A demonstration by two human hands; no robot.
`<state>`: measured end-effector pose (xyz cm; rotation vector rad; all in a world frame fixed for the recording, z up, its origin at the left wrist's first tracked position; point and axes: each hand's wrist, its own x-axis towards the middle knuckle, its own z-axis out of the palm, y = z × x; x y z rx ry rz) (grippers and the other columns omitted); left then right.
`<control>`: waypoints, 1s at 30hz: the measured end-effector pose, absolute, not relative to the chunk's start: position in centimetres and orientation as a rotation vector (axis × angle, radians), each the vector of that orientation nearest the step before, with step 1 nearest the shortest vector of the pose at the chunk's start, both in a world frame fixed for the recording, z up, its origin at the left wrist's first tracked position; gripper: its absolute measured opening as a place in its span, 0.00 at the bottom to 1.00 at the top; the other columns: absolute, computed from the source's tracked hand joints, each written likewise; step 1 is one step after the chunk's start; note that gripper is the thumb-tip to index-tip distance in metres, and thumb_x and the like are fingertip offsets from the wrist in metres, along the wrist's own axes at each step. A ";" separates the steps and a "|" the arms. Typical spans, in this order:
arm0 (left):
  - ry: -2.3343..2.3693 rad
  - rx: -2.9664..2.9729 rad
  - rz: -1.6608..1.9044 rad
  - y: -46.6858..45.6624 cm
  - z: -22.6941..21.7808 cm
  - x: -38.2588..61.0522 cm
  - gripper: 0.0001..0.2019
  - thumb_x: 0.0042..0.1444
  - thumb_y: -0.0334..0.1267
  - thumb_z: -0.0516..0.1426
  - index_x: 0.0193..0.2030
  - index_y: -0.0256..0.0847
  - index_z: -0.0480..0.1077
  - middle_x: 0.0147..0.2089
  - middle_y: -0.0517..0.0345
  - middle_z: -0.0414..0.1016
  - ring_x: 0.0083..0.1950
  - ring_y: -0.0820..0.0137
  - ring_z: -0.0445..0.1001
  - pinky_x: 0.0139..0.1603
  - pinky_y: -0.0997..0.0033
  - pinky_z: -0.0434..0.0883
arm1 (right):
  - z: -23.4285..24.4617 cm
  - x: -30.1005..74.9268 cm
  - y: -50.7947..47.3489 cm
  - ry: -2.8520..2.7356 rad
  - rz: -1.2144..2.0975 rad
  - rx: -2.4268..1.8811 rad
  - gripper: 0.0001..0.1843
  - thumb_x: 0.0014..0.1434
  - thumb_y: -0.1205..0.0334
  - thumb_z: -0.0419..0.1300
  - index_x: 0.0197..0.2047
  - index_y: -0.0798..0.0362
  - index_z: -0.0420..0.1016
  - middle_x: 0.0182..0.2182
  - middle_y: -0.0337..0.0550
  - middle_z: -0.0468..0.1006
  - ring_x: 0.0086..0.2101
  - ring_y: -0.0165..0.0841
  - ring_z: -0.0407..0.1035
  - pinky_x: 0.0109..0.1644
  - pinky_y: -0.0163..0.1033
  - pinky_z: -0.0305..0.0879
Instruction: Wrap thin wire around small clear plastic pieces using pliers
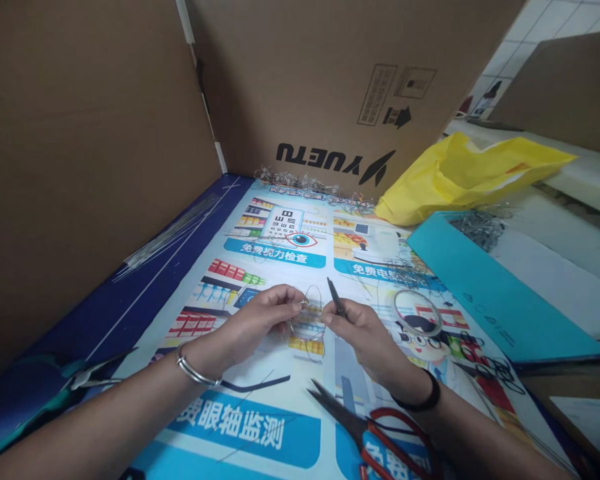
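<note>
I've got the left hand (pixel 270 313) pinching, finger and thumb together, on a thin wire (pixel 320 293) looping between both hands, above the printed sheet (pixel 290 441); my right hand (pixel 356 327) clamps 1 dark pointed tool (pixel 333 293), red-handled scissors (pixel 363 430) in the foreground.

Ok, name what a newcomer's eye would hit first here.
Probably the bright yellow bag at upper right. Next, the red-handled scissors at the bottom, right of centre, on the colourful printed sheet. Then, mid-picture, the left hand pinching thin wire and the right hand holding a dark pointed tool.
</note>
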<state>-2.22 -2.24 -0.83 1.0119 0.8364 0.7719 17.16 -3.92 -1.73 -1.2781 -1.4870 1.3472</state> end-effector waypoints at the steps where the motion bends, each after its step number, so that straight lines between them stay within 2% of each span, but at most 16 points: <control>1: 0.841 1.016 0.777 -2.3 -0.9 -2.2 0.05 0.52 0.38 0.58 0.34 0.39 0.70 0.30 0.61 0.65 0.28 0.77 0.59 0.29 0.72 0.54 | -1.7 17.1 -3.9 -1.488 1.346 -1.284 0.11 0.54 0.54 0.57 0.29 0.54 0.69 0.24 0.35 0.64 0.26 0.26 0.56 0.31 0.32 0.55; 7: 0.850 0.982 0.765 -2.5 -0.7 -2.0 0.07 0.50 0.39 0.60 0.33 0.39 0.69 0.27 0.63 0.64 0.25 0.78 0.58 0.27 0.73 0.52 | -1.7 16.9 -4.0 -1.492 1.338 -1.272 0.11 0.54 0.54 0.57 0.28 0.54 0.68 0.24 0.35 0.63 0.27 0.26 0.56 0.31 0.32 0.55; 18: 0.975 1.026 0.810 -2.8 -0.6 -1.2 0.07 0.48 0.36 0.61 0.28 0.38 0.65 0.25 0.65 0.62 0.22 0.80 0.56 0.22 0.75 0.51 | -1.7 16.7 -4.0 -1.532 1.353 -1.246 0.11 0.55 0.55 0.57 0.28 0.54 0.67 0.23 0.34 0.63 0.26 0.26 0.55 0.31 0.32 0.54; 25: 0.961 1.033 0.867 -3.0 -0.4 -1.1 0.08 0.47 0.33 0.60 0.26 0.38 0.62 0.26 0.62 0.66 0.27 0.77 0.62 0.30 0.73 0.58 | -1.6 16.6 -4.1 -1.515 1.362 -1.234 0.11 0.54 0.55 0.57 0.27 0.54 0.67 0.22 0.33 0.62 0.25 0.26 0.54 0.30 0.32 0.53; 30: 0.959 1.034 0.871 -3.0 -0.4 -1.0 0.09 0.48 0.33 0.59 0.26 0.38 0.61 0.26 0.62 0.65 0.30 0.75 0.64 0.33 0.72 0.59 | -1.4 16.5 -4.1 -1.519 1.374 -1.243 0.12 0.53 0.54 0.57 0.27 0.54 0.66 0.23 0.34 0.62 0.25 0.26 0.54 0.30 0.32 0.53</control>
